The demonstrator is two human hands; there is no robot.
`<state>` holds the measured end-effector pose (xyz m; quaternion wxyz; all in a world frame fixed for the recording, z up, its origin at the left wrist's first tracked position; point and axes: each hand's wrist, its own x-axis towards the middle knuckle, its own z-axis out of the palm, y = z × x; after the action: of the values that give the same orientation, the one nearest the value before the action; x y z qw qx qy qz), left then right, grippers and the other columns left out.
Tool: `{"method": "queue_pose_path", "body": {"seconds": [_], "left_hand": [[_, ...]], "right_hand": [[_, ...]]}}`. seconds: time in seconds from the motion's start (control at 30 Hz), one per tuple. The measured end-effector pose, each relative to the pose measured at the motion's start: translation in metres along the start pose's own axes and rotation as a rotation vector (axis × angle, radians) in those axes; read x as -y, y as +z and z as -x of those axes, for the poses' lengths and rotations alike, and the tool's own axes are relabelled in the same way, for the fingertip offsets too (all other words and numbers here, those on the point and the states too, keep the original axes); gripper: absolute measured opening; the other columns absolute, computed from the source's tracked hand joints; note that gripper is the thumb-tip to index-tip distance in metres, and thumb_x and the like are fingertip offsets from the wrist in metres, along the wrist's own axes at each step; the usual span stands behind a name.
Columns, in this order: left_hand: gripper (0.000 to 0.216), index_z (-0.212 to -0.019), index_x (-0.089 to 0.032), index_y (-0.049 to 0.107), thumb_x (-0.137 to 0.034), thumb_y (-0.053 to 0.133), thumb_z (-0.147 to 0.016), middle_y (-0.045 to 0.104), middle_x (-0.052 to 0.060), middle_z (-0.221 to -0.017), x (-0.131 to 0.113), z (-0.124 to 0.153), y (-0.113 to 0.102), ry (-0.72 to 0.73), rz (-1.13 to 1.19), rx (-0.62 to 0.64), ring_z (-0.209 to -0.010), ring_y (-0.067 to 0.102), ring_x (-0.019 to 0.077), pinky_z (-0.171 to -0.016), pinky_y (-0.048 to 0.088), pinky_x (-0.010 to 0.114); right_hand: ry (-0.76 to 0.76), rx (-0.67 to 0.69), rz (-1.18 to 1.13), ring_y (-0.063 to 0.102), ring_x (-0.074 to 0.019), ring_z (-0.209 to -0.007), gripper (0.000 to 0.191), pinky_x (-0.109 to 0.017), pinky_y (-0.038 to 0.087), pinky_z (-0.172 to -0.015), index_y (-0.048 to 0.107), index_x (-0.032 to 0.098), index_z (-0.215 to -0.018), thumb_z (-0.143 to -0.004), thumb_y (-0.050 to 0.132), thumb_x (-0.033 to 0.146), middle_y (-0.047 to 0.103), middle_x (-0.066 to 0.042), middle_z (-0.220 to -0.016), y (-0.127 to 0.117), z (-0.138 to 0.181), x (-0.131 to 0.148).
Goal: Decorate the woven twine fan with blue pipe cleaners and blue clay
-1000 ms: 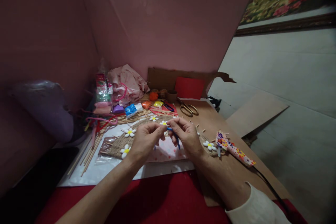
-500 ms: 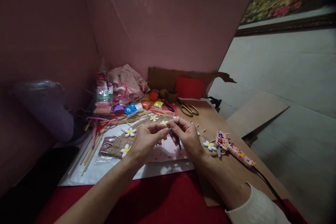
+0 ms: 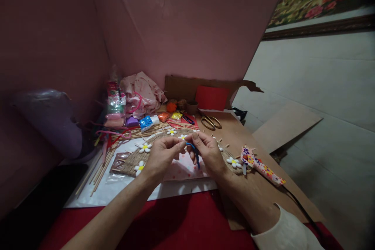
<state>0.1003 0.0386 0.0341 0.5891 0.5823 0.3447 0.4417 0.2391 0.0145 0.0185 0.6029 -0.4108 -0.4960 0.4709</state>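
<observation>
My left hand (image 3: 161, 158) and my right hand (image 3: 208, 153) meet over the table, fingertips pinched together on a thin blue pipe cleaner (image 3: 195, 154). The blue strand curls between my right fingers and hangs down a little. Below the hands lies a woven straw arch (image 3: 131, 162) with white flowers (image 3: 144, 147) with yellow centres glued on it, resting on a white sheet (image 3: 123, 193).
A flower-patterned glue gun (image 3: 260, 166) with a black cord lies at the right. Gold scissors (image 3: 210, 122) sit farther back. Wooden sticks (image 3: 101, 166), coloured clay packets (image 3: 148, 121), pink cloth (image 3: 143, 90) and small pots crowd the back left. Cardboard panels stand behind.
The blue pipe cleaner has bent into more of a curl between my right fingers. Both hands stay in nearly the same place.
</observation>
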Motion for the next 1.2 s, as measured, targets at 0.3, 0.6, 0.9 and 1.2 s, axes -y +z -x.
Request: {"method": "queue_pose_path", "body": {"seconds": [0.3,0.6,0.9,1.2], "left_hand": [[0.019,-0.064,-0.012,0.061,-0.030,0.066,-0.070,0.057,-0.001,-0.056,-0.002,-0.001,-0.003,0.025,-0.016,-0.078,-0.049,0.044,0.0078,-0.049,0.034,0.021],[0.024,-0.064,-0.012,0.060,-0.034,0.068,-0.069,0.053,-0.003,-0.053,-0.001,-0.004,-0.008,0.032,0.059,-0.155,-0.045,0.039,0.0057,-0.044,0.029,0.019],[0.024,-0.067,-0.012,0.059,-0.032,0.071,-0.064,0.059,0.000,-0.057,0.004,-0.009,-0.015,-0.002,0.180,-0.234,-0.044,0.043,0.0055,-0.043,0.029,0.019],[0.019,-0.074,-0.013,0.056,-0.027,0.068,-0.067,0.062,0.002,-0.062,0.005,-0.010,-0.019,-0.098,0.285,-0.246,-0.045,0.051,0.0076,-0.044,0.035,0.019]], "right_hand": [[0.145,0.056,-0.154,0.056,-0.0096,-0.045,0.044,-0.020,0.049,-0.035,0.060,0.014,-0.084,-0.078,0.056,0.058,0.061,-0.002,-0.066,0.000,-0.004,-0.003],[0.281,0.019,-0.127,0.060,-0.0108,-0.049,0.050,-0.019,0.050,-0.036,0.060,0.013,-0.084,-0.078,0.053,0.062,0.062,-0.005,-0.072,-0.003,-0.006,-0.002],[0.296,0.077,-0.140,0.062,-0.0114,-0.059,0.030,-0.019,0.052,-0.045,0.062,0.014,-0.082,-0.066,0.076,0.035,0.063,-0.002,-0.071,-0.005,-0.006,-0.005],[0.153,0.001,-0.091,0.066,-0.0144,-0.066,0.026,-0.026,0.056,-0.056,0.063,0.014,-0.079,-0.058,0.077,0.019,0.064,0.000,-0.074,-0.006,-0.007,-0.004]]}}
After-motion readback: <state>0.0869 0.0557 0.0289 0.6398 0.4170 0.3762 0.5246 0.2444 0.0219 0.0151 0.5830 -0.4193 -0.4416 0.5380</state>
